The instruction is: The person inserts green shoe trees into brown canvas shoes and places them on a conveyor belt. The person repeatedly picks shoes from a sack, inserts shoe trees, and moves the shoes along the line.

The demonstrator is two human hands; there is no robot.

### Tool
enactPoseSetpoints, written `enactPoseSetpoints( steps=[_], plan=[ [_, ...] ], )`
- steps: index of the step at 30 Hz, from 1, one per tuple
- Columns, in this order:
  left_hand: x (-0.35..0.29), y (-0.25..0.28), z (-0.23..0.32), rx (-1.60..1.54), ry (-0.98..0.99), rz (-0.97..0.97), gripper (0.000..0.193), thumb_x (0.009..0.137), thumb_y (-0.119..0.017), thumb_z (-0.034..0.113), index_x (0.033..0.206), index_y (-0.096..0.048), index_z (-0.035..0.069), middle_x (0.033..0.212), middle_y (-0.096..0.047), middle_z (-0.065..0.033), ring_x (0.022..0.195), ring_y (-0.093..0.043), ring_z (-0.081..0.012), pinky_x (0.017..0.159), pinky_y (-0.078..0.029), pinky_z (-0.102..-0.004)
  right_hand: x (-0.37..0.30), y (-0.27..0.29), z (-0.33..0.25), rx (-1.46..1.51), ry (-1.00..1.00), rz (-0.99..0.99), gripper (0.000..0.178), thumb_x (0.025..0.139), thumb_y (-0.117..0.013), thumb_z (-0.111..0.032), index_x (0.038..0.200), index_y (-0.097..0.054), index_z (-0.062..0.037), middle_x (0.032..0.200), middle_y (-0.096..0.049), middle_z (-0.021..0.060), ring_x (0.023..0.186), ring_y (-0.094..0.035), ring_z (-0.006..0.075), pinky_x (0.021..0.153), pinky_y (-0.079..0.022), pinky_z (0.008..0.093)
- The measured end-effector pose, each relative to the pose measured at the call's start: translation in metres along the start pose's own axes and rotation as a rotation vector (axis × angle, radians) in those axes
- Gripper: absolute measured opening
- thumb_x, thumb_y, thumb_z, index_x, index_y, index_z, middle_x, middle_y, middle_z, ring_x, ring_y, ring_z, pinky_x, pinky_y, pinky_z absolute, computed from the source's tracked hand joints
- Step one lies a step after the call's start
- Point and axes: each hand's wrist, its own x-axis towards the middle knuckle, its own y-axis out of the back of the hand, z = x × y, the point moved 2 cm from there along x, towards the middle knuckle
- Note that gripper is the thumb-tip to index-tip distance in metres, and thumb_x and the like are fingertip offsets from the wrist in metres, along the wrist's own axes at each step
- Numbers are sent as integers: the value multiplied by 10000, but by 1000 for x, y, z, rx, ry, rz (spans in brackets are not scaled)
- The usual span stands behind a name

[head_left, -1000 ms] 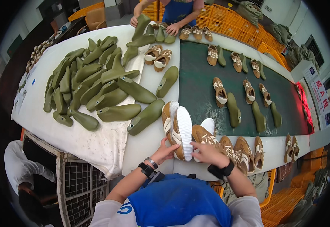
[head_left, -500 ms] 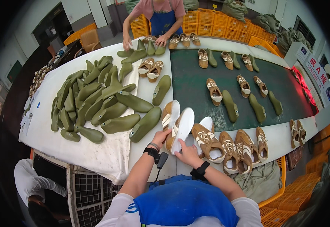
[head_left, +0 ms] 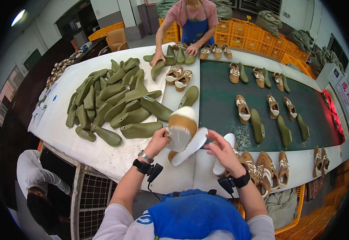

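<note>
Head: left hand [head_left: 158, 141] holds shoe [head_left: 182, 122] inside table edge [head_left: 182, 182].

A shoe factory or workshop: green lasts [head_left: 111, 91] lie heaped on the bench [head_left: 62, 120] at centre left, and at right brown shoes [head_left: 242, 109], many with a last beside them, stand in rows on a green strip [head_left: 222, 132]. Orange crates [head_left: 258, 38] are stacked upper right, near bulging sacks [head_left: 269, 20]; a blue-aproned co-worker [head_left: 176, 16] stands at top.
</note>
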Motion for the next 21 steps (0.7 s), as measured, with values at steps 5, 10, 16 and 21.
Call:
enactPoseSetpoints(
  steps=[5,10,16,21],
  plan=[
    [6,-31,28,246,-43,-91,244,735,-458,-7,954,-565,-14,789,-538,-7,709,-466,-109,644,-409,-257,19,3,-41,218,92,81,537,956,-480,-229,1418,-281,-43,1270,-491,72,1116,-497,148,966,-395,333],
    [8,-50,42,311,-210,-174,435,719,-493,-25,1151,-549,-18,993,-617,-85,898,-579,-153,801,-461,-266,-3,35,-49,336,-36,58,472,964,-479,-266,1361,-383,-31,1188,-547,60,1059,-530,138,914,-437,330],
    [29,-40,11,32,-133,-215,610,800,-686,191,1335,-421,65,1232,-539,-153,1137,-515,-226,957,-417,-330,-32,58,-25,853,-90,233,343,930,-491,-202,1235,-494,-46,1181,-570,76,1068,-553,176,888,-469,328],
    [32,-7,-69,901,26,-202,744,732,-715,418,1274,-472,-29,1217,-554,-234,1146,-538,-304,953,-424,-350,-47,45,12,692,61,374,259,897,-532,-186,1124,-535,-62,1059,-603,47,958,-598,181,826,-493,335]
  ],
)
